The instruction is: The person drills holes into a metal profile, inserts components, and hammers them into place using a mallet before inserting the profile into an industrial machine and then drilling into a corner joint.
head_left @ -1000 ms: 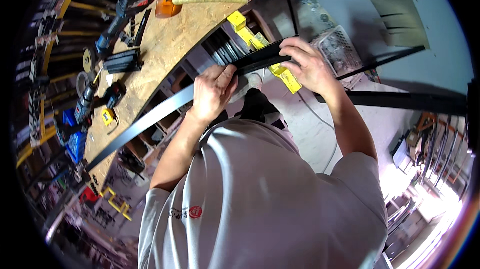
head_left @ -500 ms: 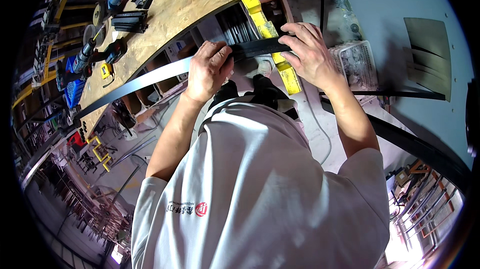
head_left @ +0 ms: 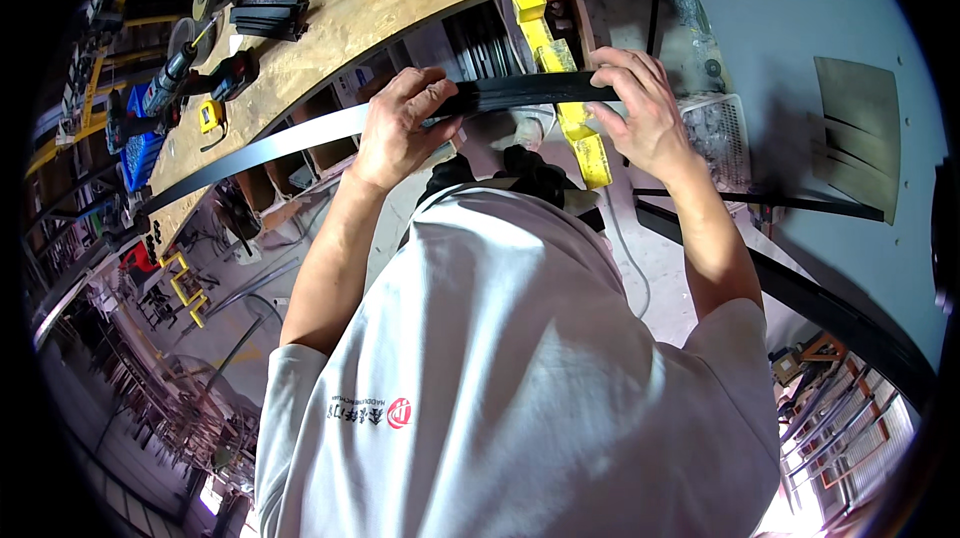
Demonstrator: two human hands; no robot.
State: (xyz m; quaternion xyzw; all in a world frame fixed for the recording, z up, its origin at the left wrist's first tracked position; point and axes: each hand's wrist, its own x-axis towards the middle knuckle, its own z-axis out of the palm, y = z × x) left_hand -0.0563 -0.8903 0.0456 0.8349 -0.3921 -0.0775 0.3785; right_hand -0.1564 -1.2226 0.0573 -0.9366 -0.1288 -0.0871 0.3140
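Note:
A long black profile strip (head_left: 530, 90) crosses in front of me, its left stretch shining silver-white in the light. My left hand (head_left: 402, 130) is closed around it near the middle, thumb on the near side and fingers over the top. At the strip's right end, my right hand (head_left: 645, 118) grips it with curled fingers above and the thumb below. Between my hands the strip shows lengthwise ridges. Under its right part runs a yellow stepped support (head_left: 556, 56). The far left of the strip reaches past the corner of the wooden workbench (head_left: 375, 3).
On the bench lie a drill (head_left: 172, 78), a cordless tool (head_left: 236, 76), a yellow tape measure (head_left: 210, 116) and stacked black pieces (head_left: 268, 16). A white plastic basket (head_left: 738, 143) stands right, by a grey panel (head_left: 790, 28). Another dark profile (head_left: 830, 303) slants behind my right arm.
My hands have moved farther apart along the strip, left hand leftward and right hand rightward, baring more of its black middle. The view has shifted slightly.

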